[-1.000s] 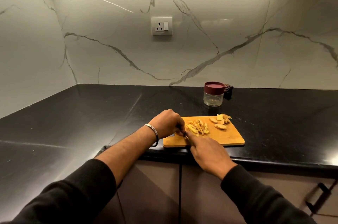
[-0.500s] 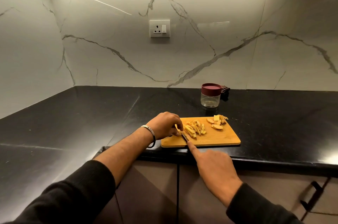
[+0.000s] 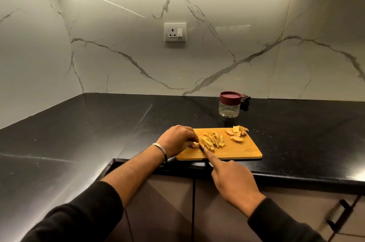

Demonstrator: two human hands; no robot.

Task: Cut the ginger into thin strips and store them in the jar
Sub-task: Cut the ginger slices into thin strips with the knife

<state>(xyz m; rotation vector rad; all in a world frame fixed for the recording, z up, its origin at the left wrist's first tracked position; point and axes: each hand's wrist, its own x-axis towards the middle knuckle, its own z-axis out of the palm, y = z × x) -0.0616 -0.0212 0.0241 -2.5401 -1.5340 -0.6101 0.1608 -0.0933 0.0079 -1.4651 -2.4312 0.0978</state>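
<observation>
A wooden cutting board (image 3: 237,152) lies at the counter's front edge. On it sit a pile of thin ginger strips (image 3: 212,140) and several thicker ginger slices (image 3: 236,135) at the far right corner. My left hand (image 3: 177,141) pinches a small ginger piece (image 3: 196,145) at the board's left end. My right hand (image 3: 233,182) grips a knife (image 3: 203,148), index finger stretched along its back, the dark blade down beside the held piece. A clear jar (image 3: 229,110) with a maroon lid on stands behind the board.
The black stone counter (image 3: 98,133) runs into a corner on the left. A small dark object (image 3: 245,98) sits behind the jar against the marble wall. A wall socket (image 3: 175,32) is above. Cabinet doors and a black handle (image 3: 339,214) lie below the counter edge.
My right hand has drawn back toward me with the knife, its blade sliding along the ginger piece held by my left hand. The view has tilted slightly.
</observation>
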